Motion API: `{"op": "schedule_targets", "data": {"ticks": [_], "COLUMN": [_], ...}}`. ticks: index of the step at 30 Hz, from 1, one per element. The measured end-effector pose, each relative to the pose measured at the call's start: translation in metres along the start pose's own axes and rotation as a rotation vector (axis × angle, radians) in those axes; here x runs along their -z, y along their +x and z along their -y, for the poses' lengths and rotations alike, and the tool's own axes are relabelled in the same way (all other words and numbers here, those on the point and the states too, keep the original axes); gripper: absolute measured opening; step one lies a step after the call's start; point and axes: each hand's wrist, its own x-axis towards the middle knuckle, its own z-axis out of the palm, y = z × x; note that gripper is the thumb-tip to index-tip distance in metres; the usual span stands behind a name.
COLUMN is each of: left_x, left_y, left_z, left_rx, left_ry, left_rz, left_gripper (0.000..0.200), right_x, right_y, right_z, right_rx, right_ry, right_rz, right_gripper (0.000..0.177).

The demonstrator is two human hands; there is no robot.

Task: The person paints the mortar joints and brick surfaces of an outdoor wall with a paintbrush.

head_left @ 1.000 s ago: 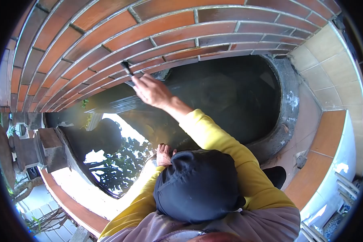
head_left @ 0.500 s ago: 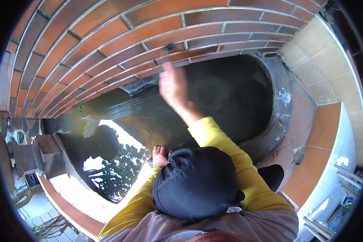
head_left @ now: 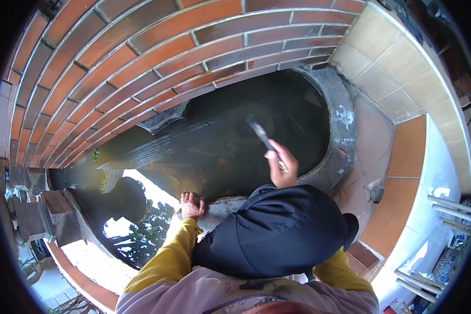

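My right hand (head_left: 283, 166) is closed around the handle of a paintbrush (head_left: 260, 132), just beyond the dark cap (head_left: 272, 230). The brush points up and to the left, with its pale bristle end over the dark water of the pond (head_left: 293, 110). My left hand (head_left: 192, 205) rests on the pond's near concrete rim (head_left: 222, 206), fingers stretched over the edge toward the water. Yellow sleeves cover both arms, and the cap hides part of the right one.
A brick wall (head_left: 162, 44) rises along the far side of the pond. A stone block (head_left: 62, 209) stands at the left. Tiled ledges (head_left: 397, 209) run along the right, with pale rods (head_left: 452, 206) beyond them. Sky and leaves reflect in the water.
My right hand has drawn back from the brick wall toward me and to the right, bringing the brush over the water. My left hand stays on the rim while the view shifts.
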Motion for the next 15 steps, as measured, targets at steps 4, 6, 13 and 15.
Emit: {"op": "schedule_targets", "data": {"ticks": [4, 6, 13, 15], "left_x": [0.003, 0.001, -0.011, -0.005], "left_y": [0.001, 0.001, 0.006, 0.006], "left_z": [-0.003, 0.000, 0.029, 0.017], "left_rx": [0.008, 0.004, -0.061, -0.013], "left_ry": [0.017, 0.018, 0.098, 0.111], "left_rz": [0.016, 0.035, 0.024, 0.018], "left_gripper": [0.026, 0.026, 0.023, 0.024], "right_x": [0.084, 0.115, 0.186, 0.191], "right_y": [-0.063, -0.089, -0.104, -0.112], "right_z": [-0.004, -0.022, -0.030, -0.041], "right_rx": [-0.268, -0.361, -0.131, -0.155], "right_ry": [-0.026, 0.148, -0.089, 0.015], "right_rz": [-0.486, -0.814, -1.011, -1.061], "right_gripper": [0.034, 0.038, 0.041, 0.040]}}
